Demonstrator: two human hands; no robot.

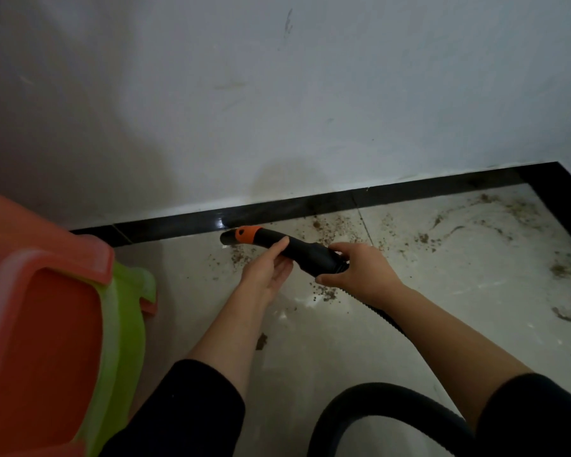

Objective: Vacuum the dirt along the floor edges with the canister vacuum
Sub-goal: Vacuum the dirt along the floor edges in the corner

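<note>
Head view, the only one we have: we hold the nozzle [277, 250] low over the floor [343, 341] with both hands. Its long axis runs from lower right to upper left, with the open mouth and orange collar [248, 233] at the upper-left end, just beside the black skirting [310, 201] at the floor's far edge. Our left hand [266, 270] sits under the middle of the tube, fingers [279, 245] curled up around it. Our right hand [360, 272] is wrapped on the rear end, where the hose [376, 402] joins, and its fingers are closed on that joint. The hose runs back under the right forearm and loops toward the floor's near edge.

The relation that matters: the dirt [422, 239] lies mostly behind and to the right of the mouth, strewn along the far edge toward the far right corner, with smaller patches right under the tube and our hands. The mouth points away from the bulk of it, so we judge the next sweep needs the tube turned or drawn back rightward along the skirting. The left hand is nearer the mouth and would steer it.

A stack of orange and green stools [63, 324] stands at the left, near the far edge.

We can read no brand, label or writing anywhere.
</note>
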